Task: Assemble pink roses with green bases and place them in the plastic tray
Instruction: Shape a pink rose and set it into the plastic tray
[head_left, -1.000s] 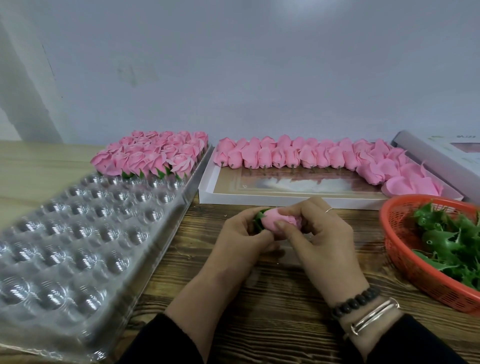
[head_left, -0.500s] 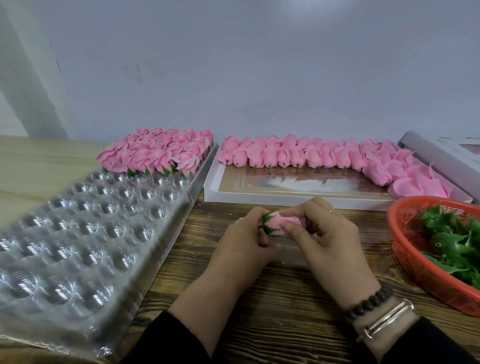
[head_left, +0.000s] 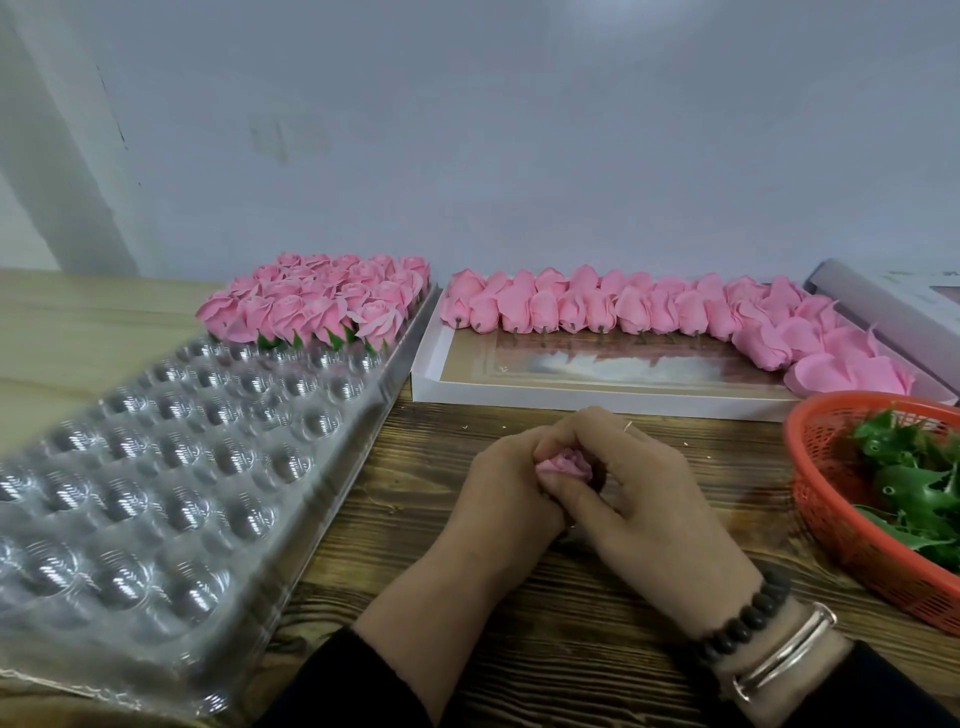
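A pink rose (head_left: 563, 465) sits between both hands above the wooden table, its petals facing up toward me. My left hand (head_left: 506, 488) wraps it from the left and my right hand (head_left: 644, 488) curls over it from the right; its green base is hidden by the fingers. The clear plastic tray (head_left: 171, 467) lies to the left, with several finished roses (head_left: 322, 304) filling its far rows. Bare pink rose heads (head_left: 649, 309) line a white box (head_left: 597, 396). Green bases (head_left: 914, 483) lie in a red basket (head_left: 831, 509) at the right.
A white wall stands behind the table. A pale box lid (head_left: 883, 301) lies at the far right, behind the basket. Bare wooden tabletop (head_left: 519, 639) shows under my forearms, between the tray and the basket.
The rose has been turned in my hands: earlier it lay sideways with its green base showing at the left, now its petals face up and the base is hidden. Both hands closed tighter.
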